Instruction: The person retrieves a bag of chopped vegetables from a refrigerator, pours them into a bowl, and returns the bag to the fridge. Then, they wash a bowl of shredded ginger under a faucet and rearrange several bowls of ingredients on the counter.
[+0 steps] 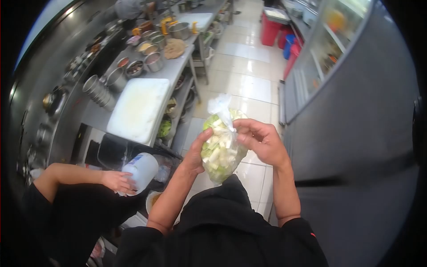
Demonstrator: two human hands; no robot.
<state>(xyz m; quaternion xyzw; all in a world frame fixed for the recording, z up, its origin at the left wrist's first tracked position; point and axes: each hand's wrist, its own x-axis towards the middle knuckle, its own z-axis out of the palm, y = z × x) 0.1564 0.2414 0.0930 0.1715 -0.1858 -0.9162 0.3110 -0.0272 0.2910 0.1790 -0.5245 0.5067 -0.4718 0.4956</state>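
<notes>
A clear plastic bag of chopped pale green and white vegetables [220, 153] hangs in front of my chest, with its neck twisted or knotted at the top. My left hand [197, 151] is closed around the bag's left side, thumb toward the front. At the neck, my right hand [263, 140] pinches the plastic between thumb and fingers. The loose end of the bag sticks up above the neck. Some of my left fingers are hidden behind the bag.
To the left, a steel counter carries a white cutting board [138, 109] and several metal pots [179, 31]. A co-worker's hand [119, 182] holds a white plastic container [141, 171]. A glass-door fridge [331, 49] stands right; red bins [269, 29] are farther back.
</notes>
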